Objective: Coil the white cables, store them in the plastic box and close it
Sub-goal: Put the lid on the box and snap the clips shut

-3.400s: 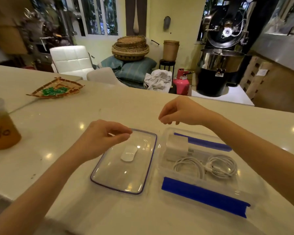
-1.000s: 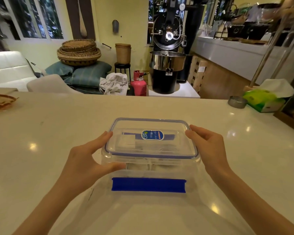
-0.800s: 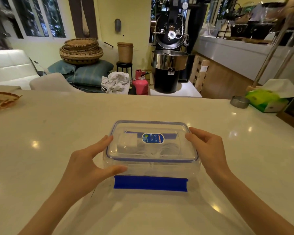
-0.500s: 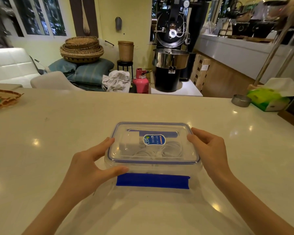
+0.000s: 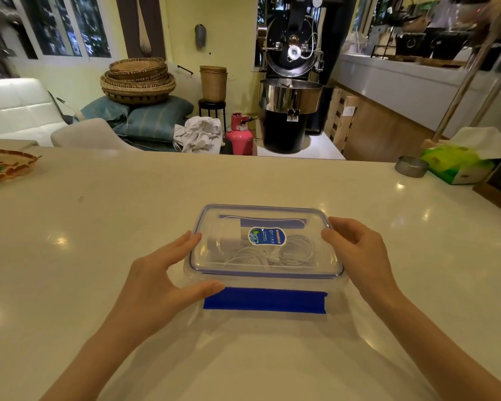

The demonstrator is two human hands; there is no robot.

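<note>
A clear plastic box point(image 5: 334, 296) with a blue strip on its near wall stands on the white counter in front of me. Its clear lid point(image 5: 265, 215), blue-rimmed with a blue sticker, lies on top of it. Through the lid I see coiled white cables point(image 5: 275, 254) and a white charger block point(image 5: 224, 237) inside. My left hand point(image 5: 159, 280) holds the left end, fingers along the lid's edge and thumb on the near left corner. My right hand point(image 5: 359, 253) holds the right end, fingers curled over the lid's rim.
A woven tray point(image 5: 3, 166) lies at the counter's far left. A small metal dish point(image 5: 411, 166) and a green tissue pack point(image 5: 457, 163) sit at the far right. Beyond the counter's far edge stand chairs, baskets and a black roasting machine.
The lid lay open beside the box 3.4 s ago; now it sits on the box with both hands at its ends. Over the last second the lid settled lower onto the box.
</note>
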